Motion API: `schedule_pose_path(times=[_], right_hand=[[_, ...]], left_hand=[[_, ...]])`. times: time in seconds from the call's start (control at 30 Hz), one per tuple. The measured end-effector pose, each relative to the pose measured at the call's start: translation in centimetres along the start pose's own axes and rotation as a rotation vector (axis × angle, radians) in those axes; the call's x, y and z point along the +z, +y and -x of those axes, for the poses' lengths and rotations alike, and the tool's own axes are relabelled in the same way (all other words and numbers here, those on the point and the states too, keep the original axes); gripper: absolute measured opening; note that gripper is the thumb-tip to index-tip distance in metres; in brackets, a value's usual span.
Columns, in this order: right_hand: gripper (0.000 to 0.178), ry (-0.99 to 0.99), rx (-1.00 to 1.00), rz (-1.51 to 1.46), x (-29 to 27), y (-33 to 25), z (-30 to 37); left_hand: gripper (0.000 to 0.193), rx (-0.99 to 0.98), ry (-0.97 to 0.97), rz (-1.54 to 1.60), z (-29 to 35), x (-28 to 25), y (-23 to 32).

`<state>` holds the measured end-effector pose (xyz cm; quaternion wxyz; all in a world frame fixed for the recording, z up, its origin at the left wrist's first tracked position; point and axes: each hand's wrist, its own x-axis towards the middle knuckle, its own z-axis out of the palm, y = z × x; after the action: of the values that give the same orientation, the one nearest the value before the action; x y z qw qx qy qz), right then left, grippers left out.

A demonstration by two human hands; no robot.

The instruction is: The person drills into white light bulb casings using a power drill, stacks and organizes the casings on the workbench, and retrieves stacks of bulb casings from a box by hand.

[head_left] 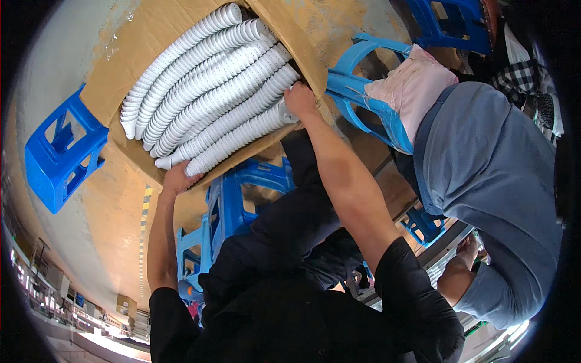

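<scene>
Long nested stacks of white disposable cups point(209, 91) lie side by side in an open cardboard box point(307, 42). My left hand point(178, 179) grips the left end of the nearest stack of cups point(242, 138), its fingertips partly hidden against the cups and the box wall. At the other end of that stack is my right hand point(301, 100), its fingers curled down over the cups beside the box's right wall. The stack rests along the near side of the box, touching the row behind it.
Blue plastic stools stand left of the box point(63, 151), just in front of me point(251, 184) and to its right point(345, 78). A person in blue-grey clothes point(484, 145) is close on my right, beside a pink cloth point(411, 81). Yellow-black tape point(144, 224) marks the floor.
</scene>
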<state>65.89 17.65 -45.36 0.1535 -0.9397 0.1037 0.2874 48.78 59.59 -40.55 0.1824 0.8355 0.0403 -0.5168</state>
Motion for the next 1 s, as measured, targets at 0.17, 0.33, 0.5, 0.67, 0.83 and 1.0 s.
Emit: schedule_pose_path(times=[0.17,0.33,0.5,0.67,0.83,1.0], right_hand=[[0.027,-0.075,-0.1,0.136,-1.6,-0.2,0.5],[0.011,0.108,-0.425,0.333,-3.1,0.0,2.6],[0.007,0.257,-0.518,0.363,-5.6,-0.8,4.6],[0.007,0.318,-0.646,0.346,-6.4,-2.1,6.7],[0.009,0.153,-0.502,0.533,-4.9,-2.7,7.7],[0.008,0.056,-0.39,0.398,-2.2,-1.7,5.6]], left_hand=[[0.091,0.022,0.03,0.03,0.0,-0.2,-0.4],[0.088,0.018,0.028,0.021,0.2,-0.4,-0.1],[0.084,0.034,0.044,0.044,0.5,-1.0,0.3],[0.081,0.043,0.041,0.053,0.4,-0.7,0.4],[0.082,0.058,0.043,0.072,0.4,-0.6,-0.8],[0.081,0.044,0.017,0.077,0.1,-0.9,0.6]])
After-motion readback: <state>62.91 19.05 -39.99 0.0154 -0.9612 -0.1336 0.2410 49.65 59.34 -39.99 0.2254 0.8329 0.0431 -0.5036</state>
